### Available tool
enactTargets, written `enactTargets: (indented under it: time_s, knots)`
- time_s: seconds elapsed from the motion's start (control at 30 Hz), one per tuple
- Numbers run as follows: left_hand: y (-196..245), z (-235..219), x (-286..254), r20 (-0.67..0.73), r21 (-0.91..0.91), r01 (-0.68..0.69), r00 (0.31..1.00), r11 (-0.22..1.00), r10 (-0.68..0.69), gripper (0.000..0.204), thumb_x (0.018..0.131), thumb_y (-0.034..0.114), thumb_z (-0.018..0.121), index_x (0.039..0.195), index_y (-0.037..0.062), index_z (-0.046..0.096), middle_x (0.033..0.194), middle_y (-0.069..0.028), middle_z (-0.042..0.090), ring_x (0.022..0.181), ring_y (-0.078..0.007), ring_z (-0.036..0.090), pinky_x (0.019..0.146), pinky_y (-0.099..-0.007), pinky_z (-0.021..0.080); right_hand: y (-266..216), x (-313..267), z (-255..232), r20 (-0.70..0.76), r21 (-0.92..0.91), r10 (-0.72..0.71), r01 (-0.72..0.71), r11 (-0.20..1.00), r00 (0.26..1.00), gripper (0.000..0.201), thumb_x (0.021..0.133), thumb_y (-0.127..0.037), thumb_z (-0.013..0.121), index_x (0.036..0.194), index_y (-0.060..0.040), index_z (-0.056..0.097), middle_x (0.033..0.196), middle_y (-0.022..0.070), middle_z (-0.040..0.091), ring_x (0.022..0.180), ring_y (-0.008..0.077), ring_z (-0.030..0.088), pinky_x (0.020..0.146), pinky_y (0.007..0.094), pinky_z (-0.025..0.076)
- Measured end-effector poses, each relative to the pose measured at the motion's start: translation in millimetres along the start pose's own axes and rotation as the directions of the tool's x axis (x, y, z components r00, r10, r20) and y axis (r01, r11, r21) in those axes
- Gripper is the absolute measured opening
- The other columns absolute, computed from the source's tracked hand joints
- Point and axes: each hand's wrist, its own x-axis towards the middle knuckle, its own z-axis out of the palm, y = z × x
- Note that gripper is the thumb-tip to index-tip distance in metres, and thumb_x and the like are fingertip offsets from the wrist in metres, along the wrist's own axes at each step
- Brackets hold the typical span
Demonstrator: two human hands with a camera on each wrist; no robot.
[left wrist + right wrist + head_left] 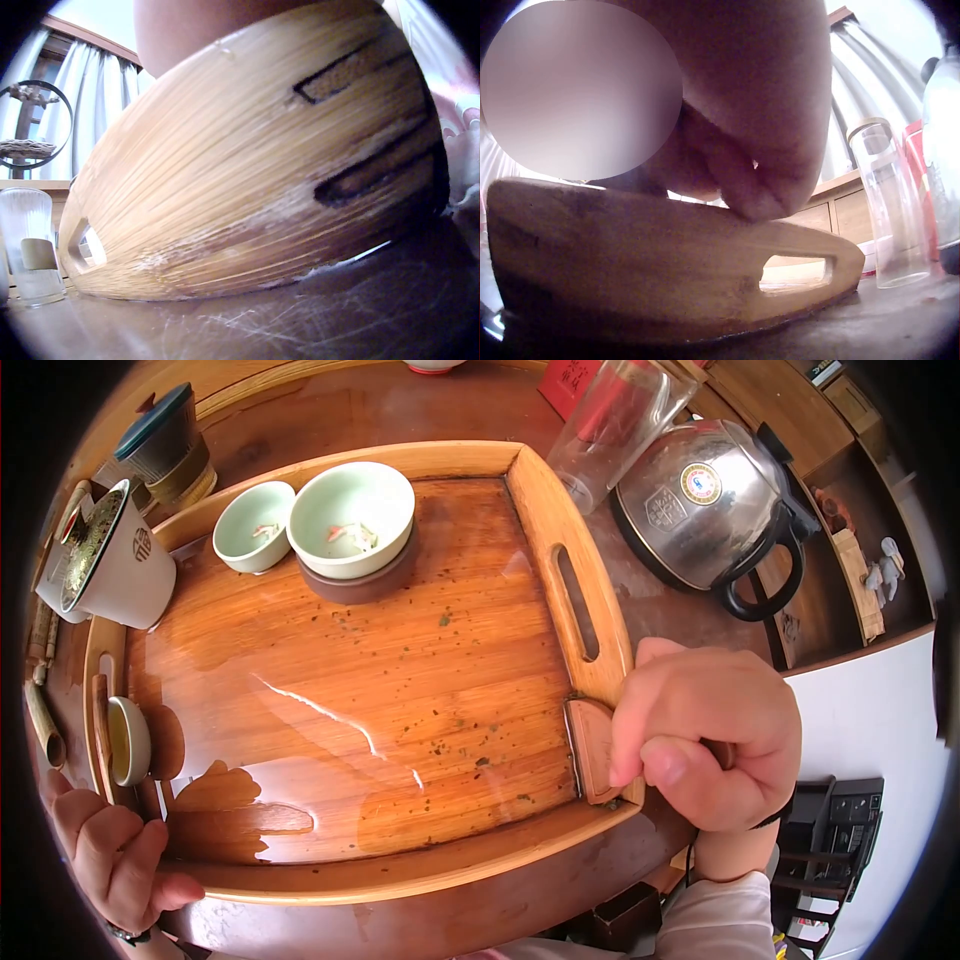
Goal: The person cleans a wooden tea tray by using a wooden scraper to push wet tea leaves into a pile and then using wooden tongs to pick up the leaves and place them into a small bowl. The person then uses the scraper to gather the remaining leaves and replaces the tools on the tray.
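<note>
A wooden tray with a wet surface and scattered dark bits lies across the head view. My left hand grips its near left corner, fingers curled at the rim. At the right inner wall, my right hand pinches a flat brown piece with a dark edge, which stands against the tray floor. A small cup with yellowish liquid sits by the left wall. Two pale green bowls, the small one and the larger one on a brown base, are at the back. Both wrist views show the tray's outer side.
A steel kettle and a clear glass vessel stand beyond the tray's right side. To the left are a white lidded cup and a glass jar with a blue-green lid. Wooden shelving is at the far right.
</note>
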Motion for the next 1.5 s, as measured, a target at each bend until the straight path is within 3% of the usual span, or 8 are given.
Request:
enactTargets:
  time_s: [0.2,0.73,1.2,1.3,1.37,1.4,1.47,1.5]
  knots:
    - [2.6,0.8,-0.7,0.002,-0.036,0.051,0.999,0.998,-0.051,0.051,0.084,0.056,0.056,0.076,0.0050,0.060,0.080,-0.0058,0.047,0.076,-0.0273,0.045,0.076,-0.0551,0.038,1.4,2.0,-4.1,0.067,0.016,-0.024,0.023,1.000,0.997,0.024,0.077,-0.011,0.061,0.056,-0.0051,0.052,0.058,0.0070,0.061,0.048,0.0160,0.052,0.052,0.0286,0.031]
    - [3.1,0.7,-0.4,0.017,-0.017,0.065,0.998,0.998,-0.065,0.050,0.085,0.052,0.058,0.073,0.0037,0.061,0.079,-0.0065,0.048,0.077,-0.0282,0.046,0.084,-0.0601,0.037,-1.8,2.1,-2.6,0.055,0.094,0.046,-0.051,0.994,0.997,0.024,0.074,-0.008,0.059,0.054,-0.0056,0.047,0.054,0.0055,0.057,0.050,0.0163,0.054,0.054,0.0292,0.029]
    - [1.8,2.9,2.2,-0.012,-0.012,0.041,0.999,0.999,-0.041,0.047,0.088,0.047,0.059,0.072,0.0026,0.059,0.079,-0.0083,0.049,0.076,-0.0303,0.047,0.078,-0.0578,0.037,0.0,0.1,-0.5,0.046,0.093,0.056,-0.061,0.994,0.997,0.024,0.076,-0.010,0.059,0.055,-0.0045,0.048,0.056,0.0056,0.057,0.051,0.0157,0.052,0.055,0.0290,0.030]
    - [1.3,3.6,4.0,-0.074,0.001,0.072,0.995,0.997,-0.072,0.043,0.088,0.041,0.059,0.071,0.0018,0.058,0.077,-0.0092,0.050,0.073,-0.0311,0.047,0.079,-0.0546,0.038,-2.1,1.4,-1.9,0.056,0.097,-0.039,0.034,0.995,0.998,0.017,0.084,-0.001,0.053,0.068,-0.0030,0.048,0.060,0.0052,0.046,0.053,0.0244,0.043,0.052,0.0341,0.033]
    - [-0.5,2.3,9.3,-0.129,-0.047,0.115,0.984,0.992,-0.120,0.038,0.086,0.035,0.061,0.069,0.0008,0.058,0.076,-0.0092,0.050,0.071,-0.0310,0.047,0.073,-0.0482,0.038,-9.7,-0.4,-1.6,0.051,0.077,0.064,-0.068,0.995,0.997,0.015,0.083,-0.001,0.052,0.068,-0.0021,0.051,0.063,0.0058,0.053,0.055,0.0203,0.047,0.054,0.0316,0.036]
    - [-1.2,3.0,9.8,-0.164,-0.067,0.142,0.975,0.988,-0.152,0.037,0.085,0.034,0.062,0.069,0.0007,0.058,0.075,-0.0091,0.050,0.071,-0.0307,0.046,0.070,-0.0465,0.037,-14.1,-0.7,-0.1,0.062,0.075,0.050,-0.054,0.996,0.997,0.015,0.083,-0.001,0.052,0.068,-0.0021,0.051,0.063,0.0058,0.053,0.055,0.0203,0.047,0.054,0.0316,0.036]
    - [-3.9,-0.3,16.3,-0.239,-0.097,0.159,0.955,0.982,-0.178,0.033,0.084,0.028,0.064,0.066,0.0002,0.057,0.072,-0.0089,0.049,0.068,-0.0293,0.044,0.062,-0.0412,0.035,-23.4,-0.5,2.7,-0.040,0.216,0.274,-0.259,0.941,0.961,0.019,0.085,-0.001,0.049,0.066,-0.0020,0.052,0.068,0.0082,0.058,0.059,0.0151,0.050,0.056,0.0293,0.039]
    - [-4.9,-1.6,18.0,-0.249,-0.086,0.176,0.949,0.981,-0.192,0.033,0.084,0.028,0.064,0.066,0.0002,0.057,0.072,-0.0089,0.049,0.068,-0.0293,0.044,0.062,-0.0412,0.035,-22.5,-1.0,0.3,-0.032,0.207,0.255,-0.243,0.948,0.967,0.019,0.085,-0.001,0.049,0.066,-0.0020,0.052,0.068,0.0082,0.058,0.059,0.0151,0.050,0.056,0.0293,0.039]
